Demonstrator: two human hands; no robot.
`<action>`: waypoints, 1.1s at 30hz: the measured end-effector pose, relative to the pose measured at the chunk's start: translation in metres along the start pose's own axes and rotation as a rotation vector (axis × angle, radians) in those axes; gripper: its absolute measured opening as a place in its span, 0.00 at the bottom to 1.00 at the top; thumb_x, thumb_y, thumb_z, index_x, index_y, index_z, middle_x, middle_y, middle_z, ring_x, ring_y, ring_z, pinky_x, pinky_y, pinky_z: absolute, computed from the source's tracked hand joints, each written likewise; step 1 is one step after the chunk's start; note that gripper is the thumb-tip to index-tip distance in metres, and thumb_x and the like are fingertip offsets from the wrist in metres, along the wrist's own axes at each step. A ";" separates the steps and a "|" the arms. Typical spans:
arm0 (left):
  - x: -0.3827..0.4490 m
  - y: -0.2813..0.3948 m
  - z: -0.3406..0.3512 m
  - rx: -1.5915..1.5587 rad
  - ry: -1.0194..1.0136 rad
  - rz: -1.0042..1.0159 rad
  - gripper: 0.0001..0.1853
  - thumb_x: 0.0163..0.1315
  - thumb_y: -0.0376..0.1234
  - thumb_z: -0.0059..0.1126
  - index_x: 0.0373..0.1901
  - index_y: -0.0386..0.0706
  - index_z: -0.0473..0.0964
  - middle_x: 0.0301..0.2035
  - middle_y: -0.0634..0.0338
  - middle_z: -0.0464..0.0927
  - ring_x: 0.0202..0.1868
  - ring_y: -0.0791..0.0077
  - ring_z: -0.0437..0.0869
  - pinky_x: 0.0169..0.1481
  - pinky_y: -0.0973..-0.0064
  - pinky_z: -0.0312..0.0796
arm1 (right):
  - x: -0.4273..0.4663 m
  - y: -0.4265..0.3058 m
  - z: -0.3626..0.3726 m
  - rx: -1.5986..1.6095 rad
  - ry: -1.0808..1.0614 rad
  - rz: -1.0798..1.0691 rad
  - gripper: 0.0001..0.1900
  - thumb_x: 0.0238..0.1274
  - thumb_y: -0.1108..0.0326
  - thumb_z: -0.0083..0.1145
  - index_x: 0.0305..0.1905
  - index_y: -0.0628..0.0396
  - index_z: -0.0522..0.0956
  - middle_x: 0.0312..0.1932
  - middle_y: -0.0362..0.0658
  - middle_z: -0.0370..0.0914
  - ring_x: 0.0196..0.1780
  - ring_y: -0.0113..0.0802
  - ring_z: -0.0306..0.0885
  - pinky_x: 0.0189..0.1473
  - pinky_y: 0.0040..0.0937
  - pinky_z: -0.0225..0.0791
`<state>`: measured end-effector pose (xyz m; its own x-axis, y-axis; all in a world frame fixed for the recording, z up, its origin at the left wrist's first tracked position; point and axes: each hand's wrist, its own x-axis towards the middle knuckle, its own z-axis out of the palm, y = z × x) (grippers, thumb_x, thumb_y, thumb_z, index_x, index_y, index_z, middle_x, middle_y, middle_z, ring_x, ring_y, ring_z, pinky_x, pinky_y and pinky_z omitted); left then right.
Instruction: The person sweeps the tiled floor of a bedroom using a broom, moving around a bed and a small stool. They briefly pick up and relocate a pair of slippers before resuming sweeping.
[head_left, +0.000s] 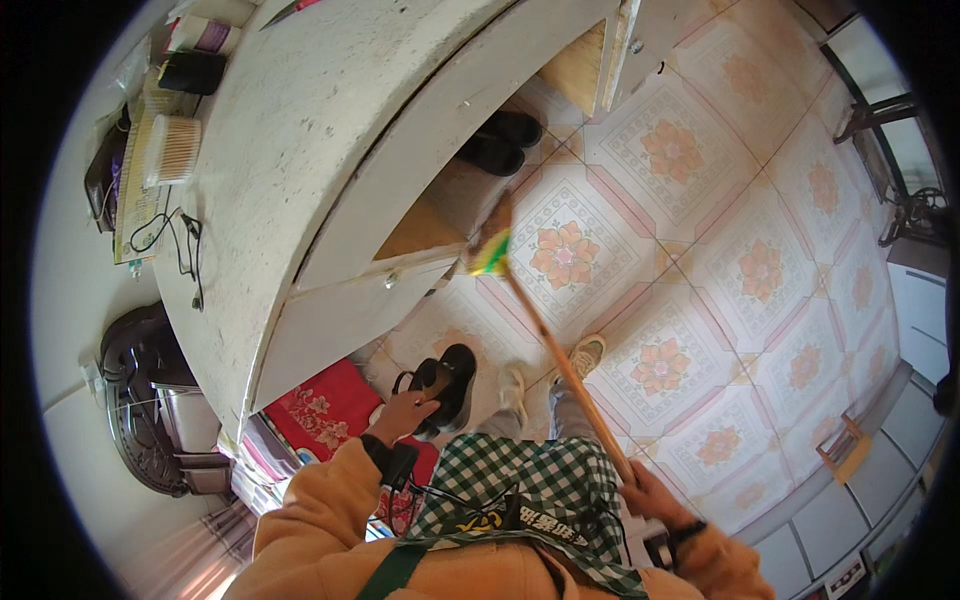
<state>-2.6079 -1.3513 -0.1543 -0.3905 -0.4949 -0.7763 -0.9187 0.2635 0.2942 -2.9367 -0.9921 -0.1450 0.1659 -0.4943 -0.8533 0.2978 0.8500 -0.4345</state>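
Observation:
My left hand (405, 416) grips a pair of black shoes (459, 382) at their near side, beside my left leg and low in front of the desk. My right hand (651, 491) is wrapped around the upper end of a broom's wooden handle (559, 349). The handle slants forward and left across the floor. At its far end the broom head (491, 251), with a green and yellow binding, is at the opening under the desk and slightly blurred. Another pair of dark shoes (501, 142) lies in that opening, beyond the bristles.
The white desk (300, 112) curves along the left, with a cotton swab box (174, 150) and a black cable (191, 247) on top. Red floral fabric (330, 409) lies below its near corner. A small wooden stool (846, 448) stands at right on the patterned tile floor (667, 150).

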 end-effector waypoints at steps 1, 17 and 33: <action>-0.009 -0.006 0.002 0.018 0.023 0.013 0.23 0.57 0.48 0.55 0.27 0.33 0.74 0.23 0.42 0.73 0.30 0.48 0.76 0.33 0.58 0.64 | 0.034 -0.006 0.002 -0.117 -0.020 -0.036 0.24 0.59 0.67 0.52 0.59 0.56 0.63 0.23 0.39 0.70 0.21 0.27 0.68 0.23 0.28 0.66; -0.157 -0.138 0.008 -0.364 -0.141 -0.164 0.33 0.45 0.57 0.65 0.36 0.34 0.77 0.22 0.59 0.76 0.25 0.74 0.76 0.30 0.74 0.66 | -0.090 0.113 0.076 0.152 0.661 0.115 0.19 0.59 0.71 0.44 0.55 0.49 0.61 0.19 0.40 0.64 0.12 0.27 0.62 0.10 0.30 0.62; -0.312 -0.228 0.106 -0.451 0.079 -0.156 0.28 0.61 0.53 0.49 0.31 0.31 0.76 0.19 0.52 0.75 0.25 0.68 0.76 0.32 0.68 0.67 | 0.054 0.089 0.250 -0.806 -0.071 -0.282 0.18 0.54 0.68 0.55 0.51 0.57 0.68 0.19 0.40 0.70 0.17 0.26 0.66 0.17 0.26 0.61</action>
<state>-2.2701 -1.1688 -0.0382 -0.2337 -0.5659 -0.7907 -0.8938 -0.1951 0.4039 -2.6663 -0.9885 -0.1581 0.2526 -0.6941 -0.6741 -0.4185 0.5498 -0.7229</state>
